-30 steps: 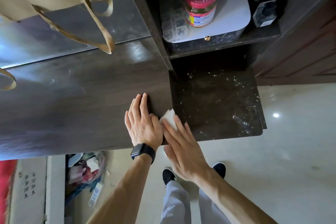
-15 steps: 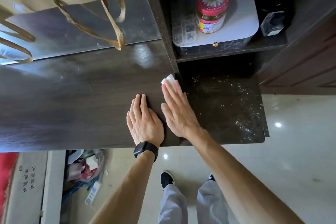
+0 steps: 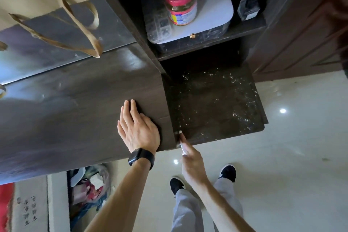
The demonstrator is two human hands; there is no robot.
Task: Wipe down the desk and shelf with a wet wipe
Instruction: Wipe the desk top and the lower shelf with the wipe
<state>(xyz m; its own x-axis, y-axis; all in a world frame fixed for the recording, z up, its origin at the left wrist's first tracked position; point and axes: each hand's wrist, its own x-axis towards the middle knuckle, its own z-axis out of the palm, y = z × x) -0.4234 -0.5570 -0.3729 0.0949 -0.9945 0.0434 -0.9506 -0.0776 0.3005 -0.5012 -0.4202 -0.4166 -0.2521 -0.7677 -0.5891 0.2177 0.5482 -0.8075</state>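
Observation:
The dark wooden desk (image 3: 75,115) fills the left and middle of the view. My left hand (image 3: 138,129) lies flat on it near the front edge, fingers together, a black watch on the wrist. My right hand (image 3: 190,158) is at the desk's front edge, holding a white wet wipe (image 3: 181,146); only a sliver of the wipe shows between the fingers. Right of the hands lies the lower dark shelf board (image 3: 216,103), speckled with dust. Above it is an upper shelf (image 3: 207,47).
On the upper shelf stand a white box (image 3: 212,5), a red-lidded jar (image 3: 179,0), a clear compartment case (image 3: 156,19) and a dark bottle (image 3: 248,7). A tan bag with straps (image 3: 79,30) hangs at top left. A waste bin (image 3: 90,188) sits below the desk.
My right hand has pulled the wipe back along the seam from near the shelf upright to the desk's front edge. My left hand has stayed flat in place.

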